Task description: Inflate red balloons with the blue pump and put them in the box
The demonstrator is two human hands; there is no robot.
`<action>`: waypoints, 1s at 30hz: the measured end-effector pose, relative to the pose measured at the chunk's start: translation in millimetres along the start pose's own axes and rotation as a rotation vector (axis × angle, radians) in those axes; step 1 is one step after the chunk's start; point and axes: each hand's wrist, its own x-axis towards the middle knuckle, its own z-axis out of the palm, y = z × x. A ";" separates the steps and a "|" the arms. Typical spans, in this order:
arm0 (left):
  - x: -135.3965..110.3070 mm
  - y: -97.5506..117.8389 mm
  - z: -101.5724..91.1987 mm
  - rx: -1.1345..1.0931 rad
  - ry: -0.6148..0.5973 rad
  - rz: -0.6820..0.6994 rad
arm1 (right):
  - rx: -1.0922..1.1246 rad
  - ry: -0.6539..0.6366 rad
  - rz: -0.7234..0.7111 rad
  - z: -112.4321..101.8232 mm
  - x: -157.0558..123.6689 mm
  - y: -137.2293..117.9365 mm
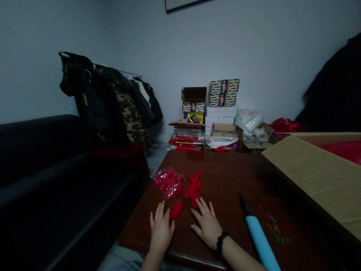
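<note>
My left hand (162,227) rests over the near part of the dark wooden table, fingers stretched out. Just right of its fingertips lies a single red balloon (176,209), uninflated. My right hand (207,224), with a black band at the wrist, has its fingers spread; its fingertips are close by the lower end of a small pile of red balloons (193,188). Whether they touch the pile I cannot tell. A clear plastic bag of red balloons (168,181) lies beyond my left hand. Neither hand holds anything.
A blue balloon pump (259,239) with a black nozzle lies to the right. Beside it are thin coloured ribbons or strings (276,229). An open cardboard box (316,177) stands at the right edge. Stacked boxes (221,113) stand by the wall; a black sofa (56,203) is on the left.
</note>
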 end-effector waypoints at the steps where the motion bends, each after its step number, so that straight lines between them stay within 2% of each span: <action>1: -2.2 -4.6 -0.4 0.008 -0.011 -0.006 | -0.008 0.005 -0.001 4.8 2.3 -0.3; 4: -5.2 -10.4 -3.6 -0.002 -0.026 0.024 | -0.009 0.007 0.015 14.2 5.3 -0.2; 7: -0.7 -7.0 -8.8 -0.032 -0.007 0.067 | 0.001 0.024 0.031 15.1 3.4 -0.9; 10: 10.0 3.4 -15.3 -0.086 0.021 0.095 | 0.010 0.043 0.039 9.6 1.7 -3.3; 14: 27.8 27.7 -27.2 -0.182 0.041 0.138 | 0.020 0.081 0.046 -4.0 5.1 -7.6; 18: 42.3 58.3 -39.9 -0.327 0.003 0.241 | 0.027 0.158 0.017 -21.4 10.3 -5.9; 23: 56.3 89.6 -47.6 -0.472 -0.048 0.304 | 0.017 0.200 -0.061 -47.8 8.9 14.6; 30: 72.4 129.8 -47.0 -0.442 -0.094 0.339 | -0.110 0.373 -0.071 -112.7 4.4 50.3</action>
